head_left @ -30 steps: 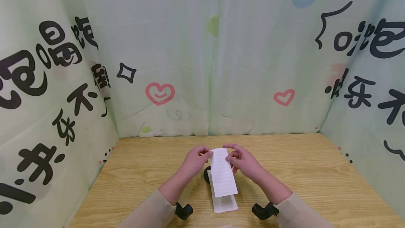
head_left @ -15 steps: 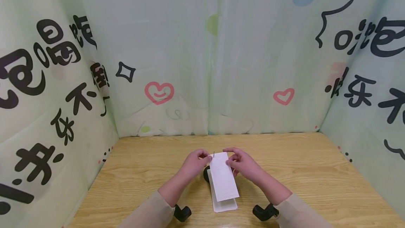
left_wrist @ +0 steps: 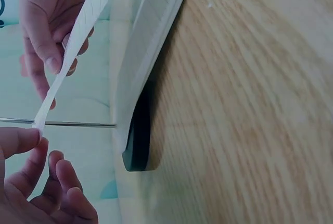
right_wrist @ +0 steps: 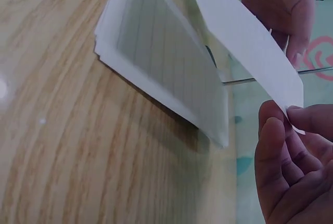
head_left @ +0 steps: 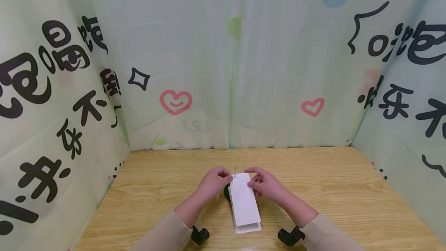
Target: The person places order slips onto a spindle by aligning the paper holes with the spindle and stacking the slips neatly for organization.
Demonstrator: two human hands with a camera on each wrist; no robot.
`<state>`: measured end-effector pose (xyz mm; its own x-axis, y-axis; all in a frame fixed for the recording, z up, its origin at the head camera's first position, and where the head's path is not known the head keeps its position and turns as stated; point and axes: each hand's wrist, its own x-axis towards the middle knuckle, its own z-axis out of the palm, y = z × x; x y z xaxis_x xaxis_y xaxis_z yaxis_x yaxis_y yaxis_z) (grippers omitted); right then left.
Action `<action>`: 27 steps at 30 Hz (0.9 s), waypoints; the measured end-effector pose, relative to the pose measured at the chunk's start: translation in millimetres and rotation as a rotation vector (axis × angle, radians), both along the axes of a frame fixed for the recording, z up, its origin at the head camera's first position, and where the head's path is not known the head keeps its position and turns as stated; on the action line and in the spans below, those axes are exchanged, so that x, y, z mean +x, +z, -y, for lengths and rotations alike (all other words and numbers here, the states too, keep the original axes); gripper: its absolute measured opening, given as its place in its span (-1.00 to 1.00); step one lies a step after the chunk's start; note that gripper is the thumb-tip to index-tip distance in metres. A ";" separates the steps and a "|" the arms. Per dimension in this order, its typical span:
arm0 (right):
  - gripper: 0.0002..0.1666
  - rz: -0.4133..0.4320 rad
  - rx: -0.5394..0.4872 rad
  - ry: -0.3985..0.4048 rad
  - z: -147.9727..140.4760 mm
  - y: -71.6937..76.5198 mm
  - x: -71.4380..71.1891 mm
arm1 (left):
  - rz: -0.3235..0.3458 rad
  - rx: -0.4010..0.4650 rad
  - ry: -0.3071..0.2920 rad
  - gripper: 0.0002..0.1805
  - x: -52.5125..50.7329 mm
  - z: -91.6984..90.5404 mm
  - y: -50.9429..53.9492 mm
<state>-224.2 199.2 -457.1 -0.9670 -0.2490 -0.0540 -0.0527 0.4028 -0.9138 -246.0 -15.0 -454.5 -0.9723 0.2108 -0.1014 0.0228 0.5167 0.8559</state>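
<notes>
A bill spike stands on the table, with a thin metal rod (head_left: 235, 171) rising from a round black base (left_wrist: 137, 148). Several lined white slips (right_wrist: 156, 52) lie stacked over the base. Above that stack, a single white sheet (head_left: 245, 200) is threaded on the rod near its far edge, apart from the stack there. My left hand (head_left: 215, 181) pinches the sheet's far left corner between thumb and forefinger. On the other side, my right hand (head_left: 267, 184) pinches its right edge, its forefinger stretched out past the top.
The wooden table (head_left: 331, 189) spreads around both hands. Printed curtains (head_left: 230, 69) hang behind it and on both sides. A black wrist mount (head_left: 200, 236) sits at the left sleeve, and another wrist mount (head_left: 290, 236) at the right.
Both hands have moved down with the sheet. The rod's tip now sticks up through the sheet, with more of it showing than half a second ago.
</notes>
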 end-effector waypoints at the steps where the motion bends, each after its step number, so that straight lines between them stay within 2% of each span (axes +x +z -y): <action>1: -0.48 -0.001 0.006 -0.001 0.4 -0.6 0.2 | 0.007 -0.003 -0.002 -0.89 -0.1 0.2 -1.0; 15: -0.53 0.033 0.120 -0.014 1.8 -10.4 0.5 | 0.008 -0.068 -0.045 -0.87 -3.7 0.8 -15.5; 20: -0.54 0.038 0.186 0.001 2.3 -14.6 -0.2 | 0.006 -0.113 -0.067 -0.85 -4.9 0.5 -18.3; 27: -0.55 0.049 0.221 0.010 2.8 -17.6 0.1 | 0.006 -0.188 -0.103 -0.83 -6.4 -0.7 -22.1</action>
<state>-224.1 196.4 -474.8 -0.9595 -0.2352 -0.1551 -0.0154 0.5932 -0.8049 -252.4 -14.3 -476.5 -0.9459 0.2855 -0.1542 0.0786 0.6627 0.7447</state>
